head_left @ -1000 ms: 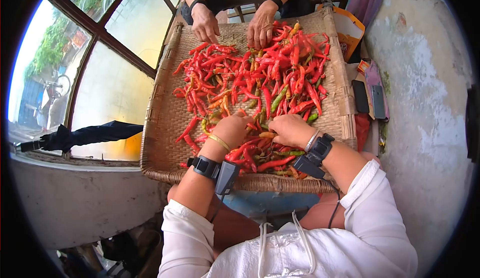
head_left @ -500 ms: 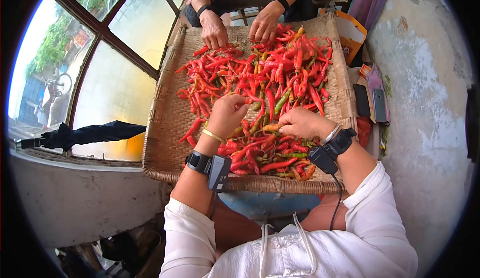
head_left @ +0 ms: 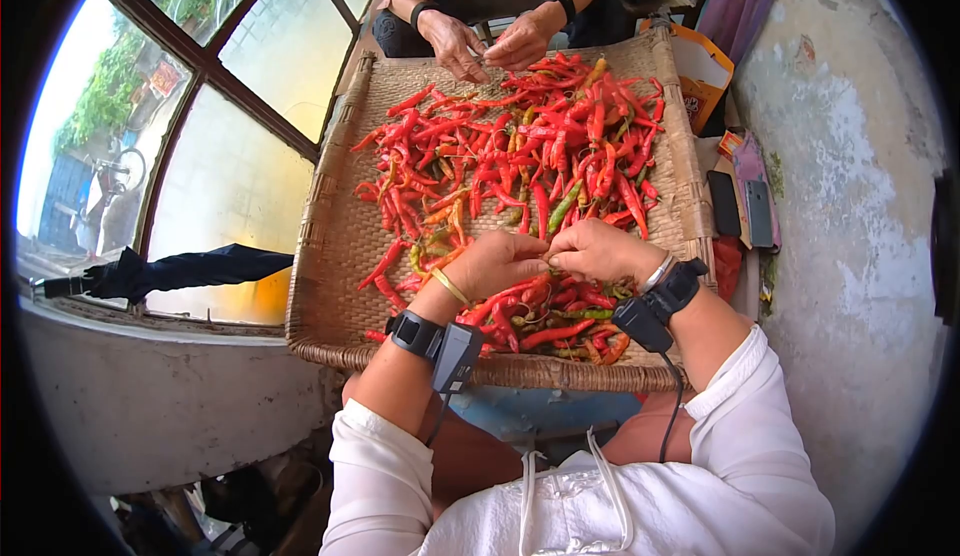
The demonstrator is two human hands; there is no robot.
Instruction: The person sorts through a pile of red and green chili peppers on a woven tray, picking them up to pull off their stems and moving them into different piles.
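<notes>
Many red chili peppers [head_left: 490, 161], with some orange and green ones among them, lie spread over a woven tray [head_left: 345, 206]. Low over the near part of the heap, my left hand [head_left: 497, 264] and my right hand [head_left: 603, 250] meet at their fingertips. Both are closed in a pinch. Whatever lies between the fingers is hidden by the hands. Just below them is a nearer pile of chili peppers [head_left: 550, 334]. A green chili pepper [head_left: 565, 206] lies on the heap beyond my fingertips.
Across the tray, another person's hands [head_left: 485, 46] are close together above its far edge. Two phones [head_left: 759, 211] lie to the right by the wall. A folded dark umbrella [head_left: 205, 268] rests on the window ledge at left. A cable [head_left: 678, 396] hangs from my right wrist device.
My left hand has moved right and nearer to me, meeting my right hand. The orange pepper at my right fingertips is out of sight. The other person's hands have risen and come together.
</notes>
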